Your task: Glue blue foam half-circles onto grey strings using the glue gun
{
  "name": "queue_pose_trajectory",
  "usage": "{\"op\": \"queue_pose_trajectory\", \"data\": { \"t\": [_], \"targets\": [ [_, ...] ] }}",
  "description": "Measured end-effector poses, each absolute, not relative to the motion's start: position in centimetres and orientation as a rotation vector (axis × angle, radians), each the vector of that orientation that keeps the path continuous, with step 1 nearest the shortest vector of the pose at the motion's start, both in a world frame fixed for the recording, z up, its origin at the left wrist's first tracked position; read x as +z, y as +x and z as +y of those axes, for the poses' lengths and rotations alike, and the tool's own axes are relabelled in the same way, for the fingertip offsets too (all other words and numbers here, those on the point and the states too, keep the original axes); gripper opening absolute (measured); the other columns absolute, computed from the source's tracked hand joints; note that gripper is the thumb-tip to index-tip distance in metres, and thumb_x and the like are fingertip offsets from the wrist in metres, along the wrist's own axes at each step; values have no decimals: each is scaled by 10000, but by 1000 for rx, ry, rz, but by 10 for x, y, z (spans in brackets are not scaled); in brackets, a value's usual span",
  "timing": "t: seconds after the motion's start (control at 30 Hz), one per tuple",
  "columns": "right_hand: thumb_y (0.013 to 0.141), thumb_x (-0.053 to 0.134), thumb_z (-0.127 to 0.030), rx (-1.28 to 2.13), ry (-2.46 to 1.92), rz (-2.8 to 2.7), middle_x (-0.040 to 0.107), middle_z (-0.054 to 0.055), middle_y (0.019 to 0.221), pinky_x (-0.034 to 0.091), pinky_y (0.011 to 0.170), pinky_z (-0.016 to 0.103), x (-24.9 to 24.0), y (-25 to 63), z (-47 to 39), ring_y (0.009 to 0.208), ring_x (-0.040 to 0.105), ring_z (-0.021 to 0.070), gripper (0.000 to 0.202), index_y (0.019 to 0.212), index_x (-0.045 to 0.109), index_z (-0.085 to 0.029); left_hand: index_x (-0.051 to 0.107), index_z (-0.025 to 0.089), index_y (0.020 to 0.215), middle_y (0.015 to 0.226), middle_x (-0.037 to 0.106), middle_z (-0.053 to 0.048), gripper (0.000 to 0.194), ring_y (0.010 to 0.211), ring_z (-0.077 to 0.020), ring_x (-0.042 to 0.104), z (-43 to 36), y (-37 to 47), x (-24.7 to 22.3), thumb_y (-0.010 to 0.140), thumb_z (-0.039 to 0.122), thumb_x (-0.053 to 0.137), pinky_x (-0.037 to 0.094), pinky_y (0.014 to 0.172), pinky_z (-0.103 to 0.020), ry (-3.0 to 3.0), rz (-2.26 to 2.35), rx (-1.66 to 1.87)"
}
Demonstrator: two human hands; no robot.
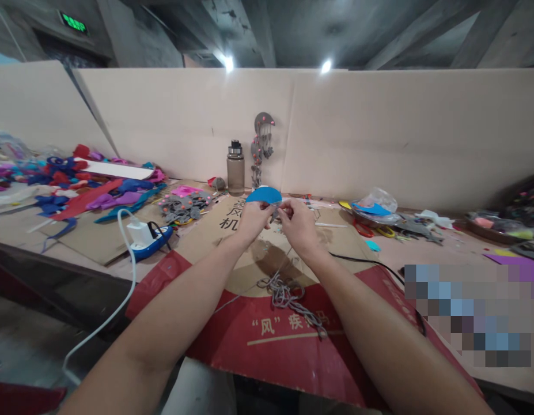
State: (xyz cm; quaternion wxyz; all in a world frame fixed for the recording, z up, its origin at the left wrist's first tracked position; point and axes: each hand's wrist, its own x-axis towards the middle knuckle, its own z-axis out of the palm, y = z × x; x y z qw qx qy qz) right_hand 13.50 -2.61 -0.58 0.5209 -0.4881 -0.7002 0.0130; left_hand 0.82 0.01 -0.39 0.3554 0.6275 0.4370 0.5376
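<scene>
A blue rounded piece (pixel 264 195) is held up over the cardboard by my left hand (pixel 254 220), whose fingers are closed on its lower edge. Close beside it, my right hand (pixel 299 226) has thumb and fingers pinched together near the piece's right end; what they grip is too small to make out. A thin grey strand runs down below the hands. It leads toward a loose tangle of grey yarn (pixel 286 293) on the red part of the cardboard (pixel 267 340).
Felt scraps (pixel 115 193) pile at the left, near a blue power strip (pixel 152 243) with a white cable. A bottle (pixel 236 170) and a hanging moon ornament (pixel 264 124) are at the back. Scissors and a filled dish (pixel 374 216) sit right.
</scene>
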Motion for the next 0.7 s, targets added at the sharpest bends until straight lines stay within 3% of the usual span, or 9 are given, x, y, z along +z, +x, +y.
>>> {"op": "queue_pose_trajectory", "data": {
  "t": [0.2,0.43,0.7],
  "targets": [
    [835,529,-207,-32,-1183,-1650,609,58,826,389,729,302,-2,146,-25,780,528,176,89,825,610,-171,547,134,603,639,569,-6,189,617,-112,580,-4,14,1,758,180,646,556,660,-293,1399,879,1380],
    [816,530,-212,-10,-1185,-1620,624,63,823,398,717,298,-6,149,-23,759,529,173,88,807,605,-168,526,129,611,705,603,-14,187,685,-123,642,-1,18,-2,766,77,618,550,812,-348,1200,710,1373],
    [790,539,-342,384,-1247,-1478,576,1,632,356,609,260,-12,146,-19,601,468,127,214,700,610,-161,577,120,676,748,624,-17,122,747,-108,628,5,16,-2,729,58,668,518,902,-353,1149,594,1404]
  ]
}}
